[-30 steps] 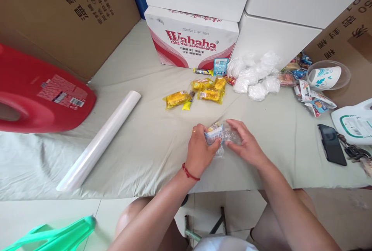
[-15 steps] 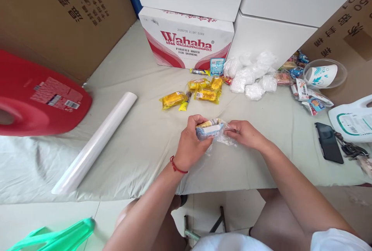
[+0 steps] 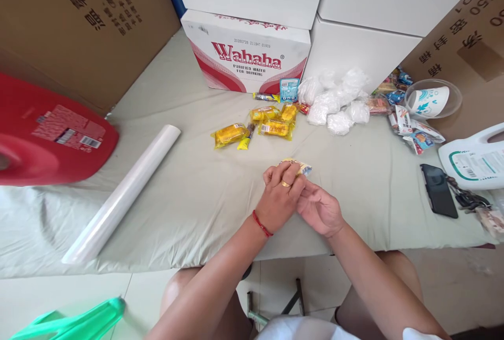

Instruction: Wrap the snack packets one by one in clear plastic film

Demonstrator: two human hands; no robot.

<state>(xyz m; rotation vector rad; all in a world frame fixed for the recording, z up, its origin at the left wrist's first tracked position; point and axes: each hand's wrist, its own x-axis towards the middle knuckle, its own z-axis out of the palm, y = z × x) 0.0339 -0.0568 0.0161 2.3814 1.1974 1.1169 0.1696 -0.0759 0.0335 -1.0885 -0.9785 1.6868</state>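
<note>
My left hand [image 3: 280, 195] is closed over a small bundle of snack packets [image 3: 300, 166], of which only a yellow and blue end sticks out past the fingers. My right hand [image 3: 319, 210] sits just below and to the right, its fingers pressed against the underside of the same bundle. Both hands rest low over the grey-green cloth of the table [image 3: 197, 193]. Beyond them lie several yellow snack packets [image 3: 260, 127] and a heap of white wrapped bundles [image 3: 334, 101].
A roll of clear film [image 3: 122, 193] lies at the left, beside a red jug [image 3: 47, 135]. A Wahaha carton [image 3: 246, 59] and white boxes stand at the back. At the right are a black phone [image 3: 438, 190], keys, a white jug [image 3: 472, 156], a bowl with a cup [image 3: 431, 99] and mixed snacks [image 3: 413, 133].
The bundle was held up between both hands with clear wrap showing. Now my left hand has rolled over it and covers it, and my right hand has moved in beneath.
</note>
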